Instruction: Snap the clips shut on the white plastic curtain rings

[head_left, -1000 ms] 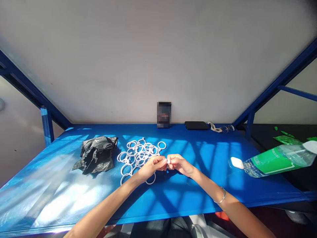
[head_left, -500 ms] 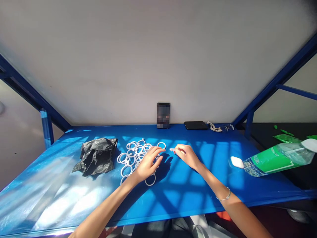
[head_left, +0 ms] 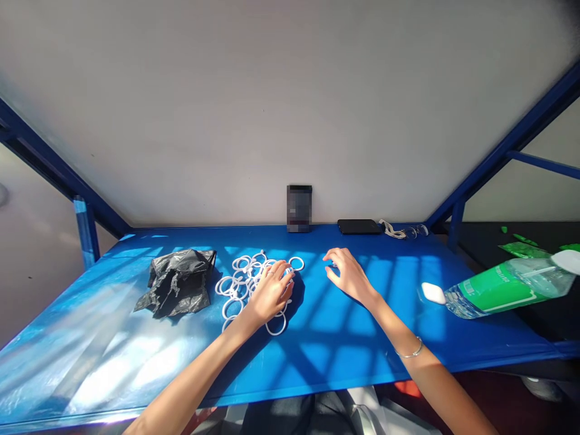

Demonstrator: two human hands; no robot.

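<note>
A heap of several white plastic rings (head_left: 247, 279) lies on the blue table top (head_left: 344, 350). My left hand (head_left: 270, 294) rests on the right side of the heap, its fingers curled down and pressed together on a white ring at the fingertips. My right hand (head_left: 348, 275) hovers just above the table to the right of the heap. Its fingers are spread and its thumb is apart. I cannot make out anything held in it. A thin bangle (head_left: 410, 352) sits on my right wrist.
A crumpled black plastic bag (head_left: 176, 281) lies left of the rings. A blurred dark box (head_left: 299, 208), a black phone (head_left: 359, 226) and a cord stand at the back wall. A green-labelled bottle (head_left: 498, 289) lies at the right edge, beside blue frame posts.
My hands were pinched together in front of the heap. They have parted: the left went down onto the rings, the right moved back and right and its fingers spread.
</note>
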